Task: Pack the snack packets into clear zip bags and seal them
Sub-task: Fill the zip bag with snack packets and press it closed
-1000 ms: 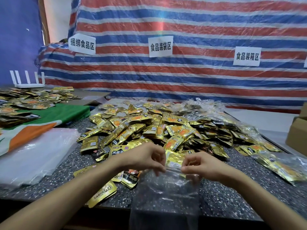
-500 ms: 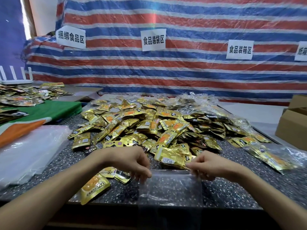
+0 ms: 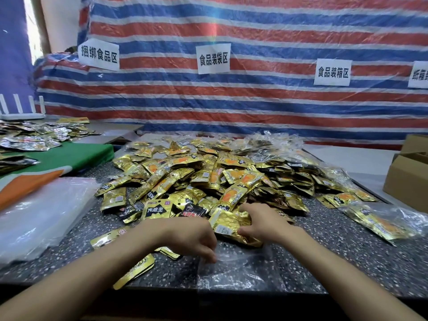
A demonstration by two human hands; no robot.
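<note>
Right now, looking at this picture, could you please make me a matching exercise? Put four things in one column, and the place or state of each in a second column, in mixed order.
Things:
1. left hand
2. right hand
3. cardboard box
4. stack of empty bags

Places or states:
A. stands at the right edge of the view
B. lies left of the packet pile
C. pinches the top edge of the clear zip bag
D. grips a bunch of gold packets

Pairs: 1-C, 2-D, 3-A, 4-B.
</note>
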